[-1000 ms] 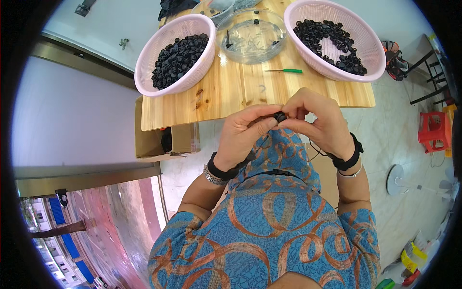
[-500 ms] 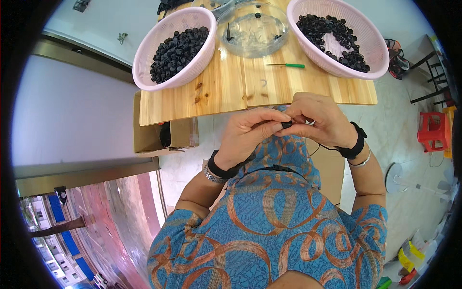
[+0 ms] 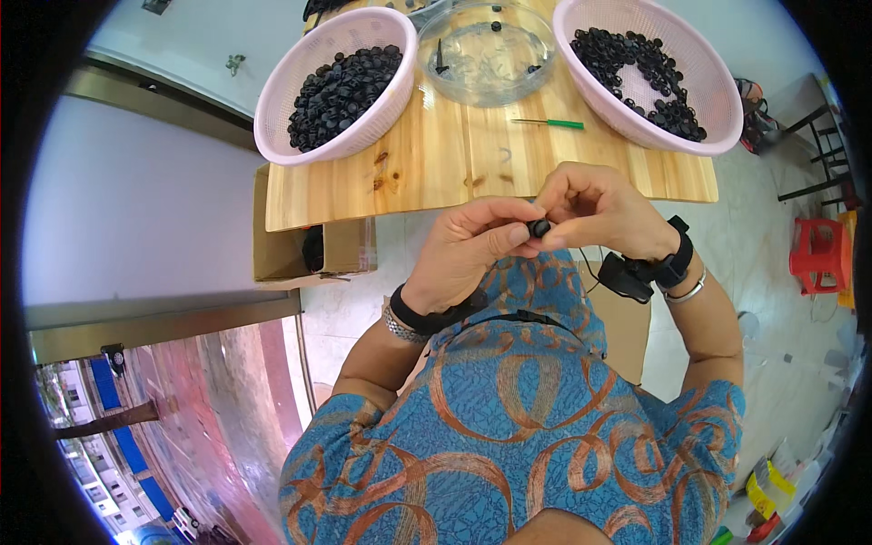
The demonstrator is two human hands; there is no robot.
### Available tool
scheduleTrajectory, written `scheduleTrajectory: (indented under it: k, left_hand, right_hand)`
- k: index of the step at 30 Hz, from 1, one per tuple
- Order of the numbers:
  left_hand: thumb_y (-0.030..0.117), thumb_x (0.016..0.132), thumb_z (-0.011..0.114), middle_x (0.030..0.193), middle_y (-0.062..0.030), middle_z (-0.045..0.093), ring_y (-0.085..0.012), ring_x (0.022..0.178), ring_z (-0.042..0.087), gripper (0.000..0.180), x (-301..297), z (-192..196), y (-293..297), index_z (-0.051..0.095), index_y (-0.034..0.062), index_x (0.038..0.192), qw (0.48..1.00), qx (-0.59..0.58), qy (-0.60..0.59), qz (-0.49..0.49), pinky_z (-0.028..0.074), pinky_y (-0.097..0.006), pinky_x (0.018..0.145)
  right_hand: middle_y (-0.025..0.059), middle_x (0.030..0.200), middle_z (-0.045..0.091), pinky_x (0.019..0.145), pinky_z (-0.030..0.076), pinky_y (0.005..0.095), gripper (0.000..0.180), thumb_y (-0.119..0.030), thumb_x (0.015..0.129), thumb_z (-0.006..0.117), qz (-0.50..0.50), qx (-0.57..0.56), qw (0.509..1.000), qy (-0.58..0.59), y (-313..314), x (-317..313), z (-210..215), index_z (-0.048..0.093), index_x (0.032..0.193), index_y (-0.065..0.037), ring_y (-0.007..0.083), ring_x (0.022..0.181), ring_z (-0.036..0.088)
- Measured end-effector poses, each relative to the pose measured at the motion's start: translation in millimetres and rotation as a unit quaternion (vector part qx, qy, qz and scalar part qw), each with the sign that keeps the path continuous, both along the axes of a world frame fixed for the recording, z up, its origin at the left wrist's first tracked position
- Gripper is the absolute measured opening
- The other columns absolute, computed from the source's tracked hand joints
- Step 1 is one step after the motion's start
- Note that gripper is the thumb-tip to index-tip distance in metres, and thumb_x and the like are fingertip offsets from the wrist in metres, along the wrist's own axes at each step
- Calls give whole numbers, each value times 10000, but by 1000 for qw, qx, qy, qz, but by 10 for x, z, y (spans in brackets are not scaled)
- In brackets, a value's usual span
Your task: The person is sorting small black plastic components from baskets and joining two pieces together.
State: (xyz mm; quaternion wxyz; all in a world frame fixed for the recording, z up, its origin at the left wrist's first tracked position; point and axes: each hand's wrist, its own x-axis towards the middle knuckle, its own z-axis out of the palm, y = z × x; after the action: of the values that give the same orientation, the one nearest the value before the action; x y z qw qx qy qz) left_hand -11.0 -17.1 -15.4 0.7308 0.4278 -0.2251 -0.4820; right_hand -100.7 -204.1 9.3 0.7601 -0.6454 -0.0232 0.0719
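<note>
Both hands, left hand and right hand, pinch one small black part together, near the wooden table with two pink baskets and a glass dish.

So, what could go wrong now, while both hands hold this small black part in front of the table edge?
The small black part is pinched between left hand and right hand off the wooden table, above the lap; if it slips, it may fall to the floor. The right pink basket seems to overhang the table's edge, so a knock might tip it.

dish between two baskets, on table
</note>
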Motion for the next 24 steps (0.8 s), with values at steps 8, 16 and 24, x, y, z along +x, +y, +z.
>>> scheduleTrajectory:
  k: [8,16,24]
  left_hand:
    - [25,865,517,967,-88,601,-121,794,579,205,425,211,186,551,-2,1065,985,-5,-74,158,471,-235,744]
    - [-23,805,548,1010,-30,582,-99,888,542,259,1380,893,542,595,24,1056,794,142,-514,292,457,-208,730]
    - [158,861,521,1027,-107,612,-164,889,587,249,2440,1634,-90,591,12,1050,606,268,-747,48,477,-295,757]
  right_hand:
    - [-37,765,540,578,399,170,266,-71,776,677,-58,-2,998,25,-8,4,-195,561,1010,-20,30,655,481]
    - [-8,687,564,530,396,188,201,-96,793,662,-89,-137,986,-30,-95,-66,-170,576,944,5,47,612,520]
    - [-3,694,541,512,391,204,221,-111,783,677,-123,-161,979,-28,-180,-36,-176,589,944,12,59,592,478]
